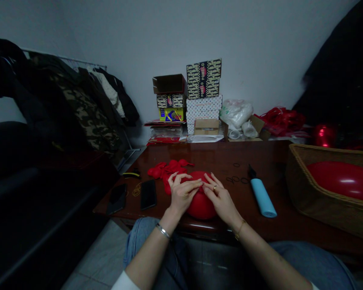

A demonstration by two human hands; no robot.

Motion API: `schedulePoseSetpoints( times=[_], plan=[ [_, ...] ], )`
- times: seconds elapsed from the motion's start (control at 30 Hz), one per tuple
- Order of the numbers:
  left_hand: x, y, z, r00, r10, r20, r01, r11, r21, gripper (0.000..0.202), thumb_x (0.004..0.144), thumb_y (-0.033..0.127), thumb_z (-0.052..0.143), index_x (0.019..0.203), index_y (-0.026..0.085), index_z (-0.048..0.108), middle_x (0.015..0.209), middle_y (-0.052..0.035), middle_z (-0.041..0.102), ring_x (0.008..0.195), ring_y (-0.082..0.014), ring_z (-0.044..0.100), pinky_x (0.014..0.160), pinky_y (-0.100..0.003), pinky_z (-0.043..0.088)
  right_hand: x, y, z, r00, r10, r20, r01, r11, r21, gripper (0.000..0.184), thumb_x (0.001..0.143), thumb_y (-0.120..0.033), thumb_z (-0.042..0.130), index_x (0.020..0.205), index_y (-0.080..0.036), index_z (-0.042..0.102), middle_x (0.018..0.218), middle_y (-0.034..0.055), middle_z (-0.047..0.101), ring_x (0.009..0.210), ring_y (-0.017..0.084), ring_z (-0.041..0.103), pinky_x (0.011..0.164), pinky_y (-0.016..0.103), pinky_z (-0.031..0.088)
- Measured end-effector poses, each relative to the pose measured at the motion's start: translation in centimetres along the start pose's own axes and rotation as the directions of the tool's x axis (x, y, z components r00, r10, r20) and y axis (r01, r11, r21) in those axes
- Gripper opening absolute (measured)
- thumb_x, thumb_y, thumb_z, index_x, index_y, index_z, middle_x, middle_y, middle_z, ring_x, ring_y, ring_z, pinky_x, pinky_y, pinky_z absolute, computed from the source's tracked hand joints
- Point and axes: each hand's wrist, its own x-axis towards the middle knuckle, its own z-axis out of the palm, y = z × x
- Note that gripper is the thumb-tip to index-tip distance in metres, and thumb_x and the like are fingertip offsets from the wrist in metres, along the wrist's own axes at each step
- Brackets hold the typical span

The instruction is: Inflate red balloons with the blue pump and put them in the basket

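Apparent workroom, hanging coats (81, 112), stacked boxes (203, 106), table (211, 155)

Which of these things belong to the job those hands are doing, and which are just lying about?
Probably part of the job:
inflated round red balloon, at the fingertips of left hand and right hand
limp red balloons
light-blue cylinder with black tip, perhaps a pump
tan wicker basket holding a shiny red balloon

Probably just lying about:
two flat black phones
stacked patterned cardboard boxes

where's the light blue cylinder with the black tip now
In the head view, right of centre, the light blue black-tipped cylinder lies on the glossy brown table, between the right hand and the tan woven basket.
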Motion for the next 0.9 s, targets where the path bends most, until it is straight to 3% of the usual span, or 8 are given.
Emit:
schedulePoseSetpoints(
  times=[0.1, 0.17, 0.27, 0.37, 0.53, 0.7, 0.9],
  plan=[
    [0.0, 0.7, 0.0, 1.000, -0.014, 0.006, 0.013, 0.998, 0.056, 0.013, 0.081, 0.026, 0.059, 0.087, 0.032, 0.070, 0.083, 0.0022, 0.072, 0.095, -0.0200, 0.052, 0.098, -0.047, 0.020, 0.0, -0.3, -0.6, 0.966, -0.056, -0.253, 0.035, 0.996, -0.085, 0.025, 0.080, -0.040, 0.056, 0.094, -0.022, 0.067, 0.122, 0.0088, 0.059, 0.124, 0.023, 0.041, 0.101, 0.050, 0.033],
    [-0.1, 1.0, 0.1, 0.998, -0.026, 0.051, 0.021, 0.995, 0.094, 0.016, 0.083, 0.024, 0.057, 0.090, 0.031, 0.069, 0.081, 0.0008, 0.070, 0.096, -0.0204, 0.051, 0.097, -0.046, 0.021, 0.0, -0.8, -1.0, 0.927, -0.183, -0.328, 0.117, 0.970, -0.211, 0.018, 0.078, -0.038, 0.058, 0.086, -0.023, 0.066, 0.118, 0.0061, 0.062, 0.122, 0.023, 0.043, 0.104, 0.052, 0.028],
    [-0.1, 1.3, 0.1, 0.990, -0.039, 0.135, 0.019, 0.989, 0.144, 0.024, 0.084, 0.018, 0.051, 0.100, 0.029, 0.066, 0.085, -0.0022, 0.066, 0.098, -0.0209, 0.049, 0.097, -0.045, 0.023, 0.1, -1.4, -1.3, 0.913, -0.324, -0.249, 0.228, 0.910, -0.347, 0.012, 0.079, -0.034, 0.058, 0.084, -0.026, 0.066, 0.120, 0.0015, 0.060, 0.124, 0.024, 0.041, 0.106, 0.056, 0.019],
    [-0.1, 1.3, 0.1, 0.977, -0.038, 0.211, 0.004, 0.987, 0.158, 0.033, 0.084, 0.013, 0.047, 0.108, 0.029, 0.062, 0.085, -0.0028, 0.060, 0.096, -0.0200, 0.048, 0.097, -0.044, 0.024, 0.3, -1.3, -1.6, 0.934, -0.311, -0.179, 0.228, 0.899, -0.373, 0.016, 0.081, -0.030, 0.053, 0.091, -0.027, 0.065, 0.125, 0.0019, 0.057, 0.126, 0.025, 0.037, 0.106, 0.058, 0.018],
    [0.0, 0.9, -0.3, 0.957, -0.028, 0.289, 0.002, 0.996, 0.089, 0.042, 0.082, 0.006, 0.041, 0.109, 0.031, 0.062, 0.080, -0.0016, 0.053, 0.089, -0.0178, 0.047, 0.096, -0.043, 0.024, 1.3, 0.1, -2.3, 0.962, -0.274, 0.000, 0.265, 0.931, -0.252, 0.029, 0.085, -0.022, 0.045, 0.106, -0.031, 0.063, 0.132, 0.0003, 0.051, 0.131, 0.022, 0.030, 0.105, 0.056, 0.024],
    [0.1, 0.7, -0.7, 0.946, -0.018, 0.324, 0.016, 1.000, 0.008, 0.034, 0.086, 0.008, 0.039, 0.097, 0.028, 0.064, 0.082, -0.0011, 0.053, 0.089, -0.0161, 0.047, 0.096, -0.040, 0.024, 2.6, 1.4, -3.0, 0.935, -0.267, 0.234, 0.288, 0.955, -0.062, 0.031, 0.087, -0.022, 0.045, 0.108, -0.035, 0.063, 0.135, -0.0023, 0.047, 0.134, 0.019, 0.025, 0.106, 0.049, 0.029],
    [0.4, 1.2, -1.0, 0.924, 0.013, 0.383, -0.010, 1.000, -0.009, 0.029, 0.084, 0.006, 0.039, 0.089, 0.024, 0.060, 0.082, -0.0005, 0.053, 0.091, -0.0159, 0.047, 0.098, -0.039, 0.024, 3.4, 1.6, -2.9, 0.922, -0.294, 0.252, 0.313, 0.949, -0.037, 0.022, 0.084, -0.024, 0.053, 0.096, -0.035, 0.068, 0.127, -0.0023, 0.055, 0.130, 0.020, 0.033, 0.105, 0.049, 0.031]
  ],
)
